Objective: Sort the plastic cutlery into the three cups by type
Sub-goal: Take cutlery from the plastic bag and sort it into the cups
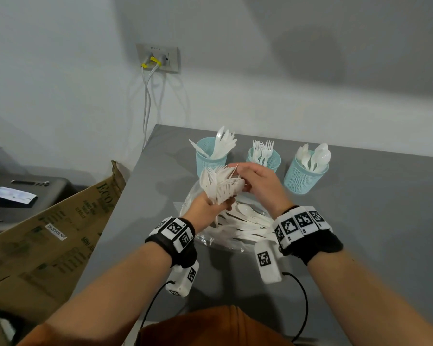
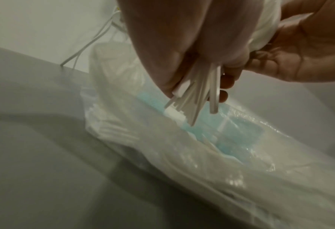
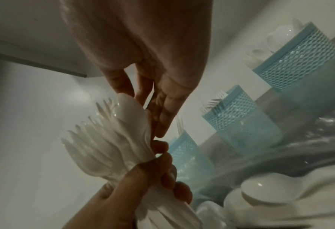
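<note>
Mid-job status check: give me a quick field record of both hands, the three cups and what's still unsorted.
left hand: grips a fanned bundle of forks by the handles, held above the bag
right hand: fingers straight, touching the heads of the bundle
left cup: knives
middle cup: forks
right cup: spoons
unsorted pile: white cutlery, spoons visible, lying on a clear plastic bag
table: grey, cups standing at its far side
</note>
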{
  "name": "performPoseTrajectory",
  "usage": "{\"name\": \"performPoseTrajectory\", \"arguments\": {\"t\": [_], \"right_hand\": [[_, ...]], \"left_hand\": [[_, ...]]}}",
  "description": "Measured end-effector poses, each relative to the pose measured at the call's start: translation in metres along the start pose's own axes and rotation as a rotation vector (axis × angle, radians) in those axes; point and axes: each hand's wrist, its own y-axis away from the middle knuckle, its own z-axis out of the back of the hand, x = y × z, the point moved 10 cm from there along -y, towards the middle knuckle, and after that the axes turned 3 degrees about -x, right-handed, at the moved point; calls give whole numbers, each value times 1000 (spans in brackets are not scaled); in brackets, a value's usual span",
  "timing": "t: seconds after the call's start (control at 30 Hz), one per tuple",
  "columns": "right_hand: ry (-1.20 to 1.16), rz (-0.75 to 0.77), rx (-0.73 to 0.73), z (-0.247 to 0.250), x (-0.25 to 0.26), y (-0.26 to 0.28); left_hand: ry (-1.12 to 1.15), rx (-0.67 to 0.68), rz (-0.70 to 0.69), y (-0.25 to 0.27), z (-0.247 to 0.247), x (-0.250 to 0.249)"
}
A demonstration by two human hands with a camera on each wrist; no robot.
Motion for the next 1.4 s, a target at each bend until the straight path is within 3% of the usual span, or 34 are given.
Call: {"name": "performPoseTrajectory", "arguments": {"t": [0.2,0.37,0.57,0.73,0.8,0.9,1.03,1.13,1.2,1.27,1.33,1.4], "right_hand": [[-15,64,6,1,23,-13],[59,167,-74,7,46,-30],[63,407,-270,38,119,-45],[47,597,-451,61,175,-49],[128,598,-444,49,171,-61],[292,467,-323,16,126,-92],[715,356,-197,-16,57,-115],[951,356,-215,-23,37,-115],[902,388,-263,-23,45,-110],[629,453,-282,-24,61,-99],[305,466,-221,-32,72,-86],[207,464,-144,-44,77,-75]], "left_hand": [[58,8,-77,-4,4,-26],[62,-20,-55,-12,13,-28],[35,-32,-42,-21,27,-31],[92,-158,-9,-26,59,-33],[120,-205,20,-30,74,-32],[163,-226,29,-39,86,-37],[189,-213,-14,-47,92,-52],[197,-174,-55,-50,90,-64],[195,-173,-56,-53,90,-66],[159,-206,-67,-57,92,-65],[133,-247,-85,-62,92,-63],[99,-264,-97,-65,88,-63]]}}
